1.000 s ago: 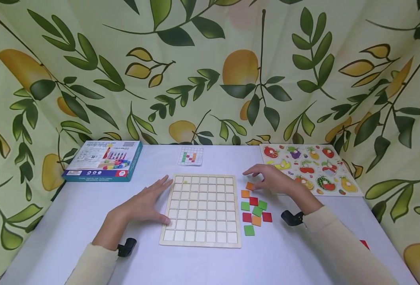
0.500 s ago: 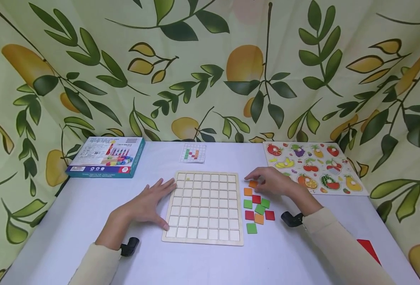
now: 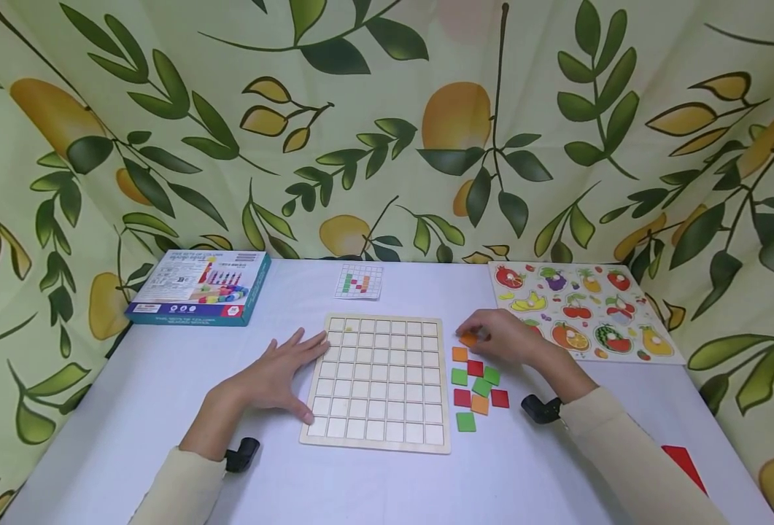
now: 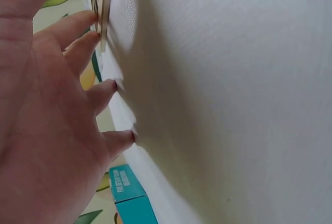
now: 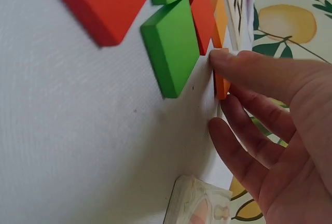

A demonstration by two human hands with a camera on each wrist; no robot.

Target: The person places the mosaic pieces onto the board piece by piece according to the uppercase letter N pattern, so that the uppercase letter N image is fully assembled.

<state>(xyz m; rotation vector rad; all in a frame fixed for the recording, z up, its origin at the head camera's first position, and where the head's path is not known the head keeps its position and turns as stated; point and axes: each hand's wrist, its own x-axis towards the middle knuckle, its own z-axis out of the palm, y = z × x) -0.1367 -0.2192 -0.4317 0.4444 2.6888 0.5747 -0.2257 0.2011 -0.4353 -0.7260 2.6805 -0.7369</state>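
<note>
A pale curtain (image 3: 387,168) printed with leaves and fruit hangs behind the white-covered worktop (image 3: 387,488). The orange tile (image 3: 469,340) is plain, flat and thick-edged, much like the loose tiles (image 3: 481,386) in red, green and orange nearer the person. Fingers cover part of it, so a longer side cannot be told; the right wrist view shows it almost edge-on, as a narrow upright strip. It is just right of the far right part of the wooden grid board (image 3: 377,372), pinched between thumb and fingers of the right hand (image 3: 508,337). The left hand (image 3: 265,383) has its fingers spread, touching the board's left edge. The board looks nearly square, its columns running away from the person, with no clear long axis
</note>
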